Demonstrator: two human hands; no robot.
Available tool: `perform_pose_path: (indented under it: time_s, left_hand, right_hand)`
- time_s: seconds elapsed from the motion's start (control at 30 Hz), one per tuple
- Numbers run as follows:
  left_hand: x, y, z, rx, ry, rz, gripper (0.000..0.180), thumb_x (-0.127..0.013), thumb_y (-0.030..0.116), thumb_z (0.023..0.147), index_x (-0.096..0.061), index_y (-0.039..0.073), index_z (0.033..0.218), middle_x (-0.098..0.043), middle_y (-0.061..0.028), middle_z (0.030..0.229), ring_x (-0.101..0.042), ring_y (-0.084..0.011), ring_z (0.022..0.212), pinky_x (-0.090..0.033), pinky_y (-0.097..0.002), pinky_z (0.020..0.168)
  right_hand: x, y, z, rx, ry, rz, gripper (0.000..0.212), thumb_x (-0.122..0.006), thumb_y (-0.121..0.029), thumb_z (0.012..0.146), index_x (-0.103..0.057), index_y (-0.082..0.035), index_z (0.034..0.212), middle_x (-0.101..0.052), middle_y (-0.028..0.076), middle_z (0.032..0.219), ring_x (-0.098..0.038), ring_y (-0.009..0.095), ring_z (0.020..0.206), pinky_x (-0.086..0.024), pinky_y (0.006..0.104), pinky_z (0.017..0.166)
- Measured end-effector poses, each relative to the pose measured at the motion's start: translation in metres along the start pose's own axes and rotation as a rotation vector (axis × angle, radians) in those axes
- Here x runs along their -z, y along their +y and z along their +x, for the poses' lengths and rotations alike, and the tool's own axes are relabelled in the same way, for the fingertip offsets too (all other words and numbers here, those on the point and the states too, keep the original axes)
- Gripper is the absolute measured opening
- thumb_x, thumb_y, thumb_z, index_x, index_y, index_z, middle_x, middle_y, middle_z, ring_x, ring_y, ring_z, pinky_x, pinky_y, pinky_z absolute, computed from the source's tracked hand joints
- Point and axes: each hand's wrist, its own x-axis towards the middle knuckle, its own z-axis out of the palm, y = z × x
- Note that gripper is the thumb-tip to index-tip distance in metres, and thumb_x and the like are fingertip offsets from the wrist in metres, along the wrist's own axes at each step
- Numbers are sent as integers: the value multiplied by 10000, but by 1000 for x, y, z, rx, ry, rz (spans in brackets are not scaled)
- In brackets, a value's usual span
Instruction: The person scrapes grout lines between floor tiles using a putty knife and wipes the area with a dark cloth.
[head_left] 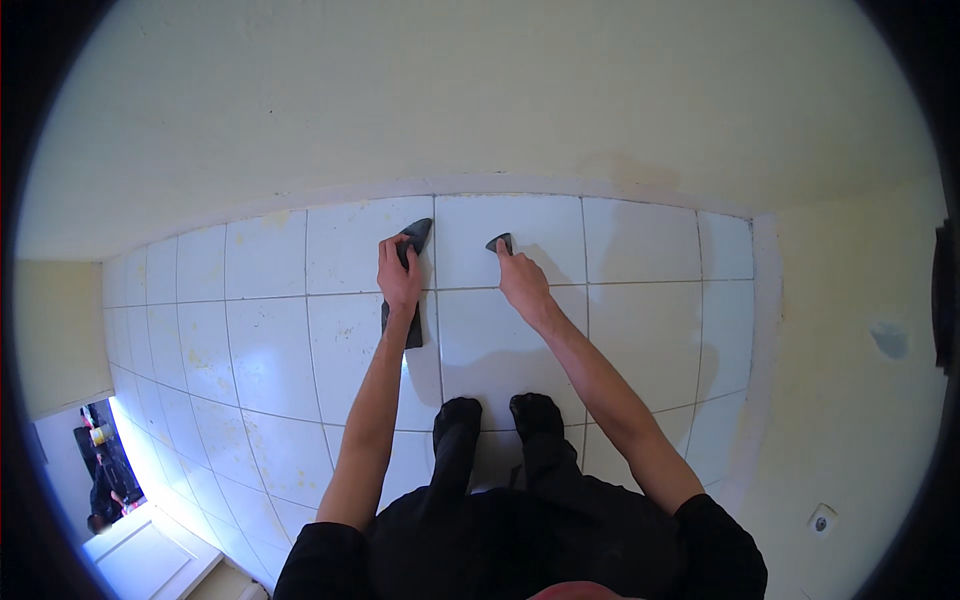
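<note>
My left hand [399, 272] is closed round a long dark tool [417, 234], which looks like a handheld vacuum cleaner. Its slanted front end points away from me, and a boxy rear end shows beside my wrist. Low over the white floor tiles [510, 330], my right hand [523, 280] grips a small dark scraper [499, 242] with a fan-shaped end. My fingers cover most of its handle. The two tools are apart, one on either side of a grout line. Whether the scraper's edge touches the tile, I cannot tell.
A cream wall [480, 100] rises beyond the tiles, with another wall [840, 380] at the right. Yellowish specks and stains mark the tiles on the left. My feet [458, 415] stand just behind the hands. At lower left are a white door [150, 555] and dark items [105, 460] beyond an opening.
</note>
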Motion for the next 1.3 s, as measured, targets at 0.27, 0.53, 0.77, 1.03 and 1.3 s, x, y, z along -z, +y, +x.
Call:
perform_pose_path:
  time_s: [0.27,0.53,0.77,1.03,1.3]
  left_hand:
    - [-1,-2,0,-2,-20,-17,224,-568,130,943,-576,54,1154,-613,-136,1166,-615,-370,1092,-493,-428,926]
    - [2,-3,1,14,-31,-17,234,-569,128,937,-577,59,1160,-610,-132,1173,-611,-365,1103,-491,-425,932]
    - [0,-3,0,13,-22,-22,233,-576,132,938,-576,63,1161,-611,-127,1172,-615,-363,1099,-496,-423,923]
    - [1,-1,0,-3,-16,-13,220,-566,128,951,-582,62,1160,-608,-139,1174,-613,-359,1107,-492,-420,936]
    - [1,14,-2,52,-93,-80,290,-551,82,954,-590,49,1239,-624,-144,1143,-621,-330,1103,-486,-409,945]
  right_hand:
    - [6,-3,3,-11,-8,-11,465,-517,-32,916,-508,76,1368,-697,266,894,-711,413,823,-584,504,710]
    - [5,-4,-1,-40,-51,3,574,-510,31,889,-448,19,1459,-683,255,871,-699,404,810,-570,498,707]
    - [2,3,1,-25,-43,-12,577,-506,32,887,-450,13,1460,-685,253,865,-698,405,801,-566,504,699]
    - [11,16,4,42,65,51,489,-509,-27,917,-522,-8,1406,-701,264,881,-705,413,785,-576,514,703]
    - [-1,75,-58,75,342,459,456,-546,-105,1011,-519,-120,1465,-571,118,651,-546,216,567,-471,351,545]
